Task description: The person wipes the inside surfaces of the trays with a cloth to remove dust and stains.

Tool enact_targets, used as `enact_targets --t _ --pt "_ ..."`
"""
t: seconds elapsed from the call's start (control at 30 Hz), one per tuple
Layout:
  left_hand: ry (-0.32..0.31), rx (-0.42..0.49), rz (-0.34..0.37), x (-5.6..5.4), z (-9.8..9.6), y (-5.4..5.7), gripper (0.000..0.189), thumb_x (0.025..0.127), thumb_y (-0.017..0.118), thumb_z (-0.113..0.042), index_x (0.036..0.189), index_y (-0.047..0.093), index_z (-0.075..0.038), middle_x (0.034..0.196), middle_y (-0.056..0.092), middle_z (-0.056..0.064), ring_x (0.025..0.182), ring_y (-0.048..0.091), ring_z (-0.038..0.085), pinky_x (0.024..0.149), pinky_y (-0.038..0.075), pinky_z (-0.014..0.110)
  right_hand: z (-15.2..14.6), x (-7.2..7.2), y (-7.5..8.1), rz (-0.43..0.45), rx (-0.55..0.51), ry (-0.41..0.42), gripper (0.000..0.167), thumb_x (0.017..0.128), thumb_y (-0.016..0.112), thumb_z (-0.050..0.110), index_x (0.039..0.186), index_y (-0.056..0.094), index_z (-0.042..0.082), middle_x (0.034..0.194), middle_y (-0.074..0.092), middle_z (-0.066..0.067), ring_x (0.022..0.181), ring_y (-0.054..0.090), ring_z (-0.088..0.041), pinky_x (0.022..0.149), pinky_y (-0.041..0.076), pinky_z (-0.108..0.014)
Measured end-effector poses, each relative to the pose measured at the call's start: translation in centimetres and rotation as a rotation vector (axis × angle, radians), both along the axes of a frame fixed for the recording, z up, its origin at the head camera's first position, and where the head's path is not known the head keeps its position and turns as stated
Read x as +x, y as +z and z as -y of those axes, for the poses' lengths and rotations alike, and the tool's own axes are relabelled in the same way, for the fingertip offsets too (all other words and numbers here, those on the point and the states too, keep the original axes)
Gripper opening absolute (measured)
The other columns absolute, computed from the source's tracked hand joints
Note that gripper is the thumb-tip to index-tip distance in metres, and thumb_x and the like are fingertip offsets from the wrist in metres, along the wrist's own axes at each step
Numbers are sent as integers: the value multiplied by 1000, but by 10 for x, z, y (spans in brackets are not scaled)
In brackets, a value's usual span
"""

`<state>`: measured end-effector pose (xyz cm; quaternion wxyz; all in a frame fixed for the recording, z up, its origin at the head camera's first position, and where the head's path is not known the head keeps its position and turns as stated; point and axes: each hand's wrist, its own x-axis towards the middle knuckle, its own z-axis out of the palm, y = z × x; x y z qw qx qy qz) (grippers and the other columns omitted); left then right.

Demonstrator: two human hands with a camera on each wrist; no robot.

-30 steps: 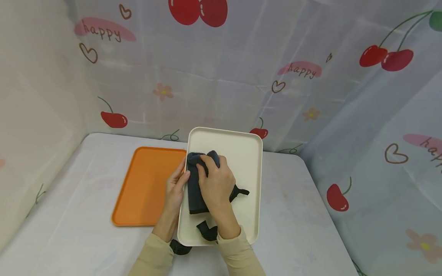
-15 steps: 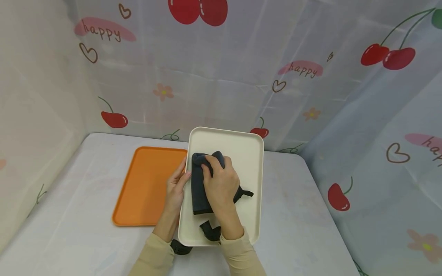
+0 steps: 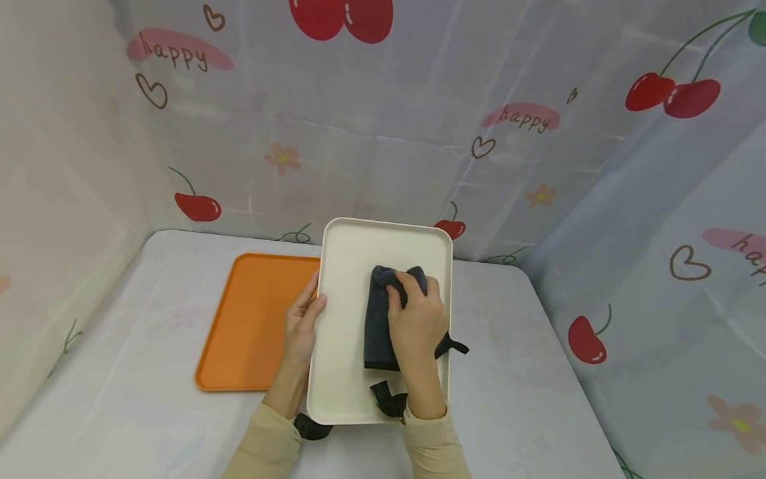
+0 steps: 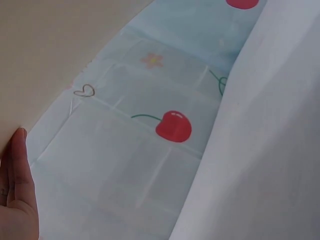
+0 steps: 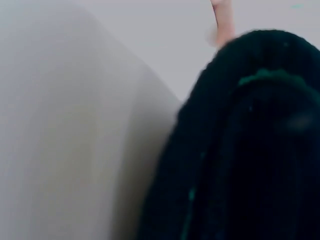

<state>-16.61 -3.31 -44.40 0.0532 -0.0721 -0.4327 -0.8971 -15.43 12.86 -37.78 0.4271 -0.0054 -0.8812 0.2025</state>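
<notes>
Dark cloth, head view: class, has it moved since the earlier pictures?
Yes: the dark cloth has moved right, farther from the orange tray, which stayed put.

My forearms (image 3: 284, 394), in beige sleeves (image 3: 263, 440), reach forward side by side. My left hand (image 3: 301, 329) pinches, thumb and fingers pointing away from me; my right hand (image 3: 420, 326), its back showing, grips with curled fingers.

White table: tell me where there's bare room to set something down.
Bare: the white table right of the cream tray out to the edge, and left of the orange tray. Crowded: the middle, where left grip, right grip and dark cloth meet at the cream tray.
</notes>
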Motion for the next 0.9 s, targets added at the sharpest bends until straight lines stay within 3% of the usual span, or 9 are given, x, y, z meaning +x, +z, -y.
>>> enact_targets --t 0.27,0.53,0.9 --pt "-10 -12 -13 0 -1 -1 52 101 50 -7 151 33 -5 131 63 -14 106 68 6 86 58 25 -27 0 -1 28 -8 -111 23 79 82 22 101 76 19 90 64 -16 56 59 -36 42 47 -47" --pt "10 -11 -25 -2 4 -2 52 101 49 -6 151 33 -4 135 60 -14 107 67 6 86 57 24 -47 0 -1 94 -42 -204 23 81 80 23 104 76 20 95 65 -18 62 62 -39 46 49 -51" --pt "5 -24 -66 -2 6 -1 51 102 49 -7 151 34 -6 138 58 -12 108 67 7 85 57 26 -55 -1 -5 86 -85 -187 24 81 80 22 105 77 18 93 66 -17 66 61 -39 49 49 -50"
